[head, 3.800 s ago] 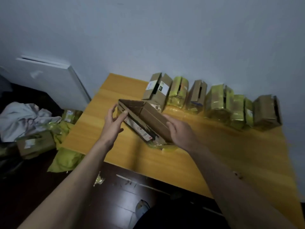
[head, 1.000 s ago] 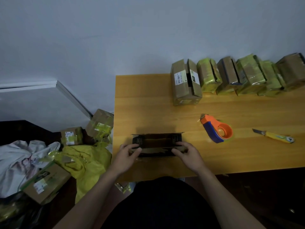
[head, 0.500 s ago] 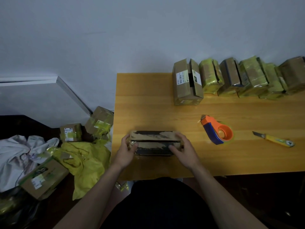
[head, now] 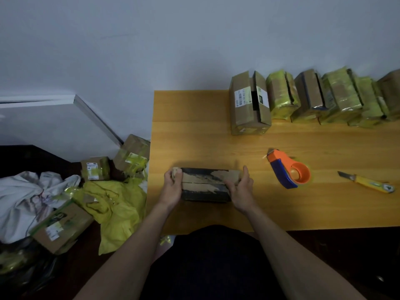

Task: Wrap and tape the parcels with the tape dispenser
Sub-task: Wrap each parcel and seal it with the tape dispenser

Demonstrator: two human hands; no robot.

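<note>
While both hands (head: pixel 173 187) (head: pixel 241 188) grip the box (head: pixel 204 184) ends, it sits near the table (head: pixel 194 126) front edge.

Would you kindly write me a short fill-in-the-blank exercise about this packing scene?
1. Both hands, left hand and right hand, grip the ends of the ____.
2. The tape dispenser lies on the ____.
3. The knife has a ____ handle.

Answers: box; table; yellow
</note>
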